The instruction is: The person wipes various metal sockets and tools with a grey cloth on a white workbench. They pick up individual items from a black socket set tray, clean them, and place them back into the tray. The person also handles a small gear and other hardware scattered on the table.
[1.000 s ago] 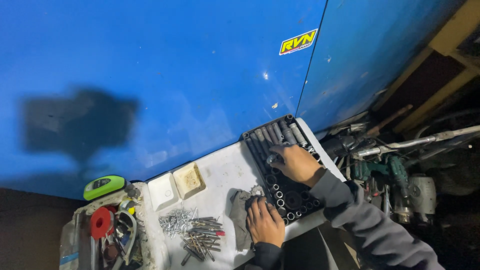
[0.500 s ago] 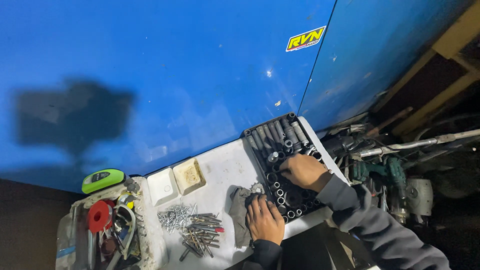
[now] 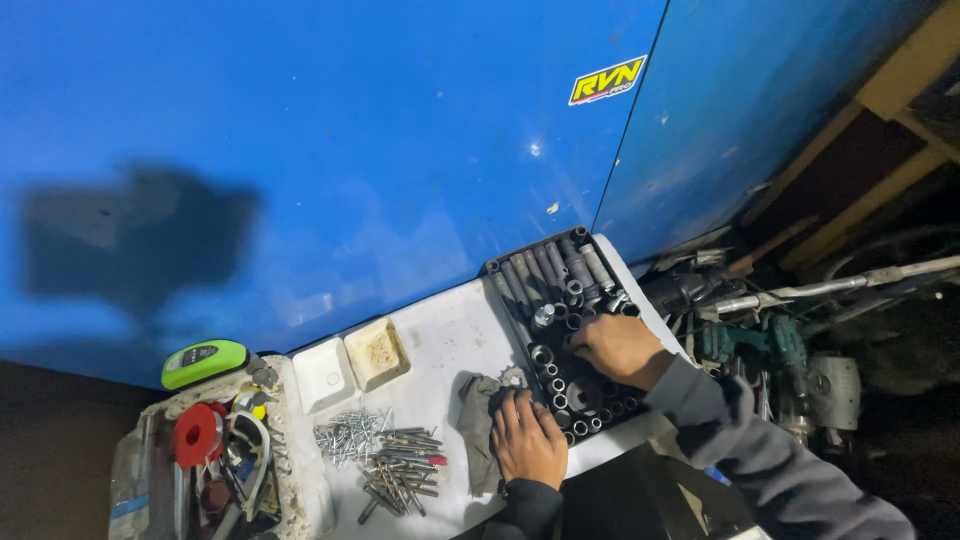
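Socket tray: black tray (image 3: 520, 262) of dark metal sockets lies right of centre in the lower frame, on the white surface (image 3: 450, 335), against the blue panel (image 3: 330, 150).
Right hand: right hand (image 3: 618, 349) curls down over the middle of the tray, fingertips among the sockets; whether it pinches one I cannot tell.
Left hand: left hand (image 3: 527, 443) lies flat, palm down, on a grey rag (image 3: 476, 425) at the tray's lower left edge, gripping nothing.
Handling: sockets look like steel, so likely heavy for their bulk, rigid, perhaps oily and slippery; best taken by the round sides, lifted straight out of the seat.
Nearby: loose bolts (image 3: 385, 462) lie left of the rag; two small white trays (image 3: 350, 362) sit above them; a green tape measure (image 3: 203, 362) sits far left.
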